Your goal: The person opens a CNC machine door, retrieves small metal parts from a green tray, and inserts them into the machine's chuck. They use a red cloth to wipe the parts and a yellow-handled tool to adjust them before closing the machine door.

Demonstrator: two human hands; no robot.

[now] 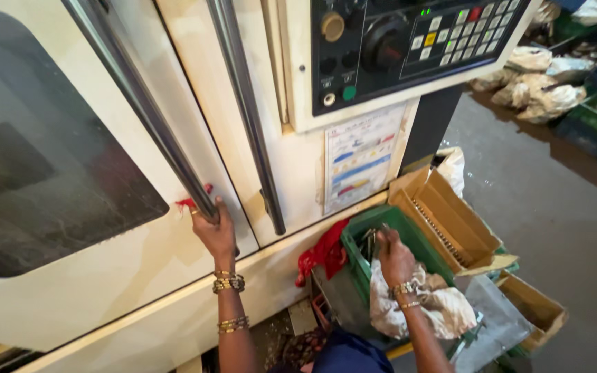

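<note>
We had our left hand wrapped tight round the door handle, w/ a red rag just beside the fingers. Our right hand was in the green crate, low right, fingers closed on metal parts. Cardboard box sat just right of the crate.
</note>
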